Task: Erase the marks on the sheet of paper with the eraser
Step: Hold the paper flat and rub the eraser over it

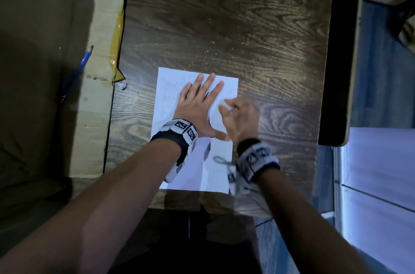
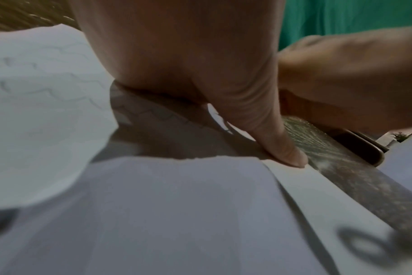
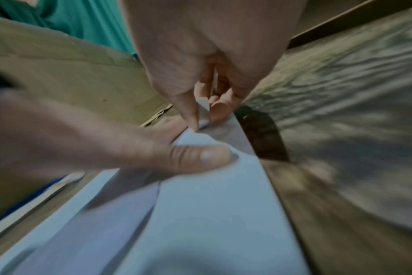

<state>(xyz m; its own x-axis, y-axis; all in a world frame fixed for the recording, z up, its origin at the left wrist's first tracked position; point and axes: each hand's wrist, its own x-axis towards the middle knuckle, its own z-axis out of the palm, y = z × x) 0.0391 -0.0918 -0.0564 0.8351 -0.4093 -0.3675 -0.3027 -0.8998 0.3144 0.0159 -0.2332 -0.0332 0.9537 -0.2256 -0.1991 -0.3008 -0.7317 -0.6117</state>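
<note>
A white sheet of paper (image 1: 167, 98) lies on the dark wooden table (image 1: 224, 27), with faint zigzag pencil marks (image 1: 168, 85) on its upper left. My left hand (image 1: 197, 103) lies flat on the sheet, fingers spread and straight, thumb (image 2: 282, 145) pressing near the right edge. My right hand (image 1: 238, 116) pinches a small white eraser (image 1: 224, 106) between thumb and fingers. The eraser's tip (image 3: 204, 119) touches the paper (image 3: 212, 204) close to its right edge, just beyond the left thumb (image 3: 200, 156). The right hand is blurred.
Cardboard boxes (image 1: 94, 94) stand along the table's left edge, with a blue pen (image 1: 83, 65) lying on them. The table's dark right rim (image 1: 339, 71) borders a drop to the floor. Bare wood stretches beyond the paper.
</note>
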